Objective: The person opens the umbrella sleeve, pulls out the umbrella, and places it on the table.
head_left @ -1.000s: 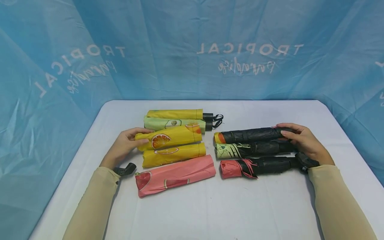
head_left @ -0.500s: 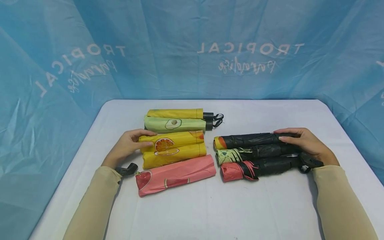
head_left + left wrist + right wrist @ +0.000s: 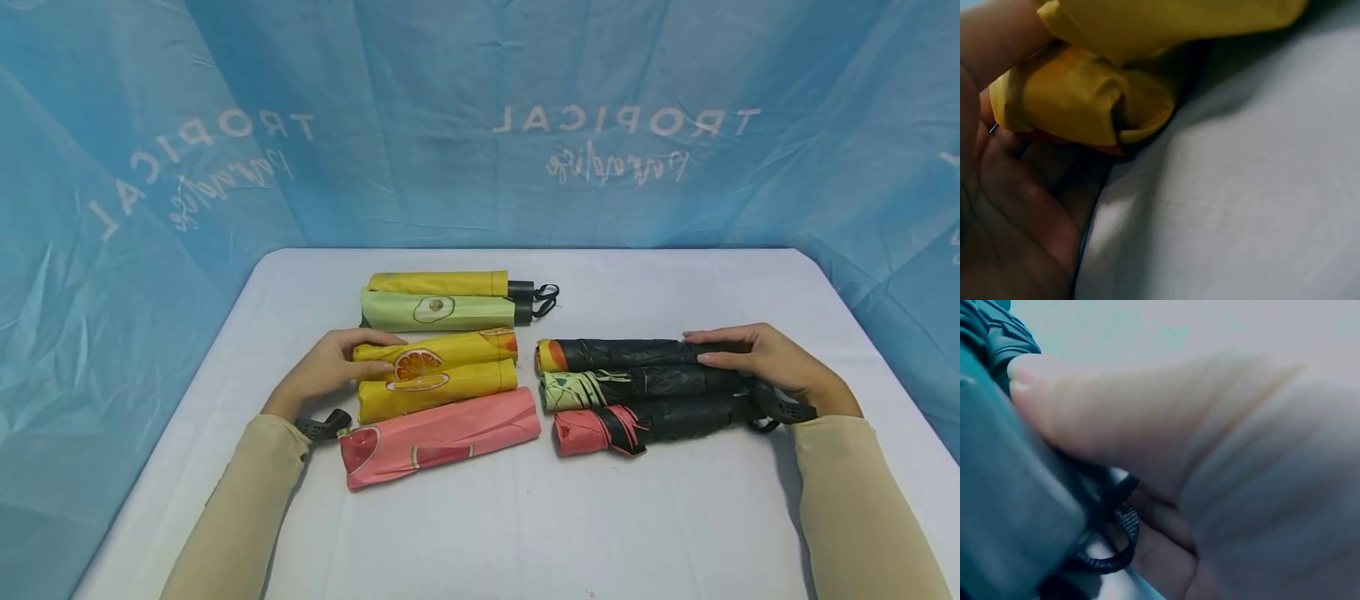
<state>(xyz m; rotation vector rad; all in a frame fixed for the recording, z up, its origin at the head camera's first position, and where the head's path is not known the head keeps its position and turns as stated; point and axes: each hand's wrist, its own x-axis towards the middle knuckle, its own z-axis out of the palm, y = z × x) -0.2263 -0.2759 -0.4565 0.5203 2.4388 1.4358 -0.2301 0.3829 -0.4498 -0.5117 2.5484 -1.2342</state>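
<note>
My left hand (image 3: 330, 365) pinches the left end of a yellow umbrella sleeve (image 3: 465, 348) printed with orange slices, thumb on the near side and fingers on the far side. In the left wrist view the crumpled yellow sleeve (image 3: 1079, 94) sits between thumb and fingers. A second yellow sleeve (image 3: 480, 379) lies right against its near side. My right hand (image 3: 780, 358) grips the handle end of a folded black umbrella (image 3: 622, 354) with a yellow-orange tip. A dark wrist loop (image 3: 1125, 540) shows below the thumb in the right wrist view; the handle is partly hidden.
A pink sleeve (image 3: 465, 437) lies nearest on the left. Behind the yellow ones are a green avocado-print umbrella (image 3: 472, 311) and a yellow umbrella (image 3: 442, 284), both in sleeves. Near my right hand lie a green-tipped umbrella (image 3: 652, 383) and a pink-tipped one (image 3: 675, 419).
The orange-print sleeve has shifted right and nearer, up against the second yellow one. The held umbrella has come nearer and straightened beside the green-tipped one; the other two umbrellas slid slightly nearer.
</note>
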